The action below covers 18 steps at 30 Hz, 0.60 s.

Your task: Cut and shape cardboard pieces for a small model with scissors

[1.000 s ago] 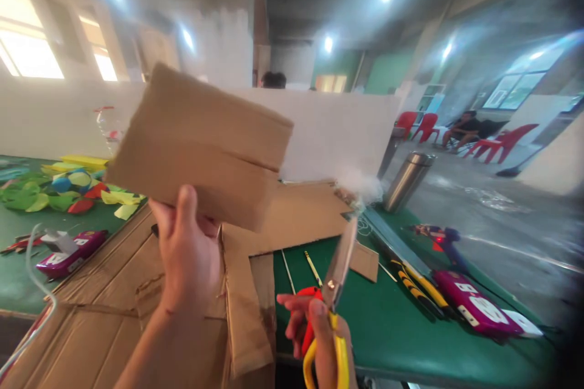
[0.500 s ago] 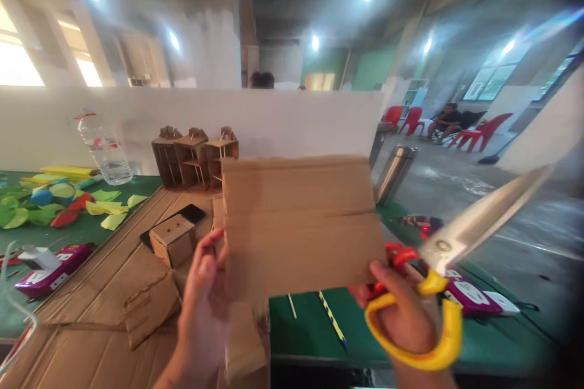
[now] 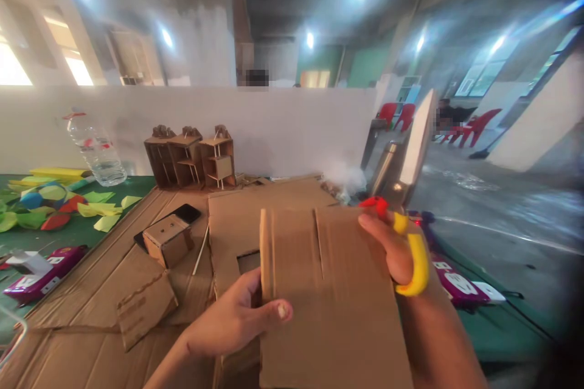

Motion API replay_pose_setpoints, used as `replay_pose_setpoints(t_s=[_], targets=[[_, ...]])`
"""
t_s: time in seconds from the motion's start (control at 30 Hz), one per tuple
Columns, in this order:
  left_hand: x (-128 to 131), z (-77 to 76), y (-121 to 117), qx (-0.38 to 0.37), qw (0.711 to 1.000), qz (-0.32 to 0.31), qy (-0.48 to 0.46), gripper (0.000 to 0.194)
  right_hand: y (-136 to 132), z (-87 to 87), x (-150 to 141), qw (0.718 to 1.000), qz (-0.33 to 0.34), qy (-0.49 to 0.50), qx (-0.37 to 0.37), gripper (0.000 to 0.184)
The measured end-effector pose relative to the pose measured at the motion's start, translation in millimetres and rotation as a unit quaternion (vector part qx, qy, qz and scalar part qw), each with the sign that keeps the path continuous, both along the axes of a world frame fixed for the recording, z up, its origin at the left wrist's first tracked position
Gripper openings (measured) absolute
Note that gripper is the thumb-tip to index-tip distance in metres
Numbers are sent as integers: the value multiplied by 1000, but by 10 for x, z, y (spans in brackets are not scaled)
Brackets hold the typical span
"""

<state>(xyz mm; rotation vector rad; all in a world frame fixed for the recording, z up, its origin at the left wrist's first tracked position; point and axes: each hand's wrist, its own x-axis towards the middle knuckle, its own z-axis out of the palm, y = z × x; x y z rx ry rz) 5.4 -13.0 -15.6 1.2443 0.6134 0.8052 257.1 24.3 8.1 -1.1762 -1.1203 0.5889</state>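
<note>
My left hand (image 3: 237, 319) grips the left edge of a flat cardboard piece (image 3: 333, 304), thumb on its face, low in the middle of the view. The piece has a short slit running down from its top edge. My right hand (image 3: 387, 246) holds the piece's upper right corner and also has its fingers through the yellow and red handles of large scissors (image 3: 413, 158). The steel blades look shut and point up, a little to the right.
Cardboard sheets (image 3: 114, 292) cover the green table (image 3: 497, 331). A small cardboard box (image 3: 168, 240), a phone (image 3: 182, 216), cardboard models (image 3: 191, 155), a water bottle (image 3: 93, 149), coloured paper scraps (image 3: 50, 200), a steel flask (image 3: 385, 173) and purple toy cars (image 3: 460, 285) lie around. A white partition (image 3: 283, 121) stands behind.
The cardboard piece has come down and closer and turned, so its slit now runs vertically. My right hand moved onto its top right corner, and the scissors swung from pointing right to pointing up.
</note>
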Motion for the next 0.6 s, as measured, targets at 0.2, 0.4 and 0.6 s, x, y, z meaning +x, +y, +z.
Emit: replay_pose_setpoints(t_s=[0.2,0.4,0.6], targets=[[-81,-27,176,-2,975,218,-35,34,127,-122,-96,996,41,76,-5,47],[-150,463,467,65,889,437,-117,30,4,-768,-412,976,155,132,-72,51],[-185,735,580,143,861,458,-171,19,-305,-1307,-810,970,199,117,-70,60]])
